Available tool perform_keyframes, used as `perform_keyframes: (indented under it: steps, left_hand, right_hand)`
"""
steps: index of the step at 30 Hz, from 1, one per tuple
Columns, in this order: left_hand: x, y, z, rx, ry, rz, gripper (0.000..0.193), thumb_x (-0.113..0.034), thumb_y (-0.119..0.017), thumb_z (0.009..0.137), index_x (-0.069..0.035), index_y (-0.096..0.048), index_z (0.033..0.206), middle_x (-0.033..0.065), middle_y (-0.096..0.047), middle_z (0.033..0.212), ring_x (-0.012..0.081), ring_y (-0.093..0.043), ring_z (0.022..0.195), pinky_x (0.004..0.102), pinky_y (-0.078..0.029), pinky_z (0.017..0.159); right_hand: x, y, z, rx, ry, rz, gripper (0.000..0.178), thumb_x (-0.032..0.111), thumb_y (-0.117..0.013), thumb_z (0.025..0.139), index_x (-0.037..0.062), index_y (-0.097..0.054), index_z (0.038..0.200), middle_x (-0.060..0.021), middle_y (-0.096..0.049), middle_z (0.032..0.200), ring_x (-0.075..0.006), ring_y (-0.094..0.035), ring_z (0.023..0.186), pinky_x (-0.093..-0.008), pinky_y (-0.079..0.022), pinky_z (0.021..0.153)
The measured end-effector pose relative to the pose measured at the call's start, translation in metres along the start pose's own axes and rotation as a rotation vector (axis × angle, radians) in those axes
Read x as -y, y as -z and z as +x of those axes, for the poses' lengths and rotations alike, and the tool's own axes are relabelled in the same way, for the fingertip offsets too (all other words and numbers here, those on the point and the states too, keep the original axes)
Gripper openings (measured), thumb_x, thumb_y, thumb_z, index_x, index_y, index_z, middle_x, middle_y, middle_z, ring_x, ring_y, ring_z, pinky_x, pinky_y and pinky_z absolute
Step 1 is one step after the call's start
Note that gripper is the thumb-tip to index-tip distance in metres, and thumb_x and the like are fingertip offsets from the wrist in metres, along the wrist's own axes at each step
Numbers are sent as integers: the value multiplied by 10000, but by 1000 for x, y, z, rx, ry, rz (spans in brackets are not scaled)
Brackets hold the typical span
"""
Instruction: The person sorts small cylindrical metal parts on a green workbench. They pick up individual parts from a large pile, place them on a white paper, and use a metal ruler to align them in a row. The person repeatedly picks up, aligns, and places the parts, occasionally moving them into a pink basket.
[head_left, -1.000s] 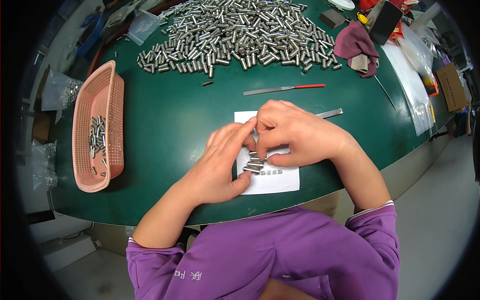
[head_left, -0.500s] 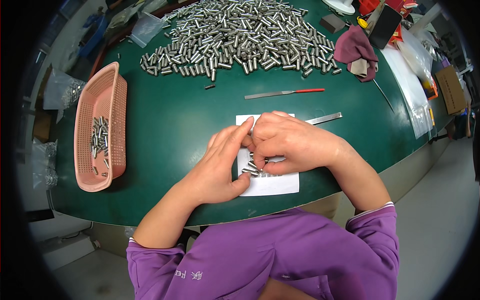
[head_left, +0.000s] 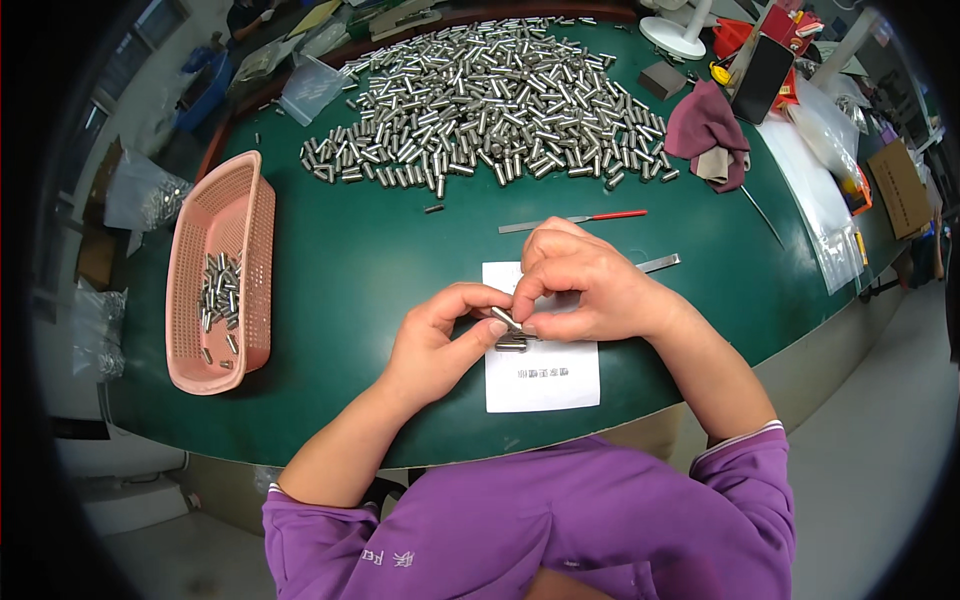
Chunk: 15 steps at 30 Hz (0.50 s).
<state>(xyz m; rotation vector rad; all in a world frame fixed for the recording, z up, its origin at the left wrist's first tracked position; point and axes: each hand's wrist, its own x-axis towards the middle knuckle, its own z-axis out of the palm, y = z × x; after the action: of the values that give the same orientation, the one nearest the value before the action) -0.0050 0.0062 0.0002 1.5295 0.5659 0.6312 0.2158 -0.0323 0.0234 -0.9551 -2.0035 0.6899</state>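
Observation:
Between my two hands a short shiny metal pin [head_left: 505, 318] is held at a slant over a white sheet of paper [head_left: 545, 392]. My left hand [head_left: 425, 340] is closed, its thumb and forefinger on the pin's left side. From the right, the bent fingers of my right hand [head_left: 590, 285] pinch at the same pin; its fingertips partly hide the pin's lower end. Just below, a couple more metal pins [head_left: 511, 346] lie on the paper, partly covered by my fingers.
A big heap of metal pins [head_left: 500, 115] covers the far table. At left stands a pink basket [head_left: 262, 290] holding several pins. Beyond my hands lie a red-handled file [head_left: 610, 215] and a flat metal strip [head_left: 661, 264]. A maroon cloth [head_left: 708, 125] sits far right.
My hands have drawn slightly apart, and a pin now shows raised between my fingertips. Fewer loose pins show on the paper. The whole view has shifted a little.

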Motion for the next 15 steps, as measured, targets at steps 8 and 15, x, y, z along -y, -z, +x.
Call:
perform_keyframes:
  steps: [8,15]
  left_hand:
    - [1,1,3,21,94,-348,201,-11,-546,932,19,-558,1131,116,-638,1031,194,-652,953,284,-540,831]
    - [-5,3,4,-64,190,-392,164,-13,-497,953,28,-535,1107,144,-617,1079,233,-666,955,288,-567,809]
  right_hand:
    - [-5,4,2,-169,17,-78,214,78,-737,667,119,-678,869,-23,-555,825,-220,-540,864,-341,-433,800]
    - [-28,25,-15,-316,-450,-636,128,151,-716,740,92,-669,843,-67,-573,924,-276,-525,984,-395,-424,869]
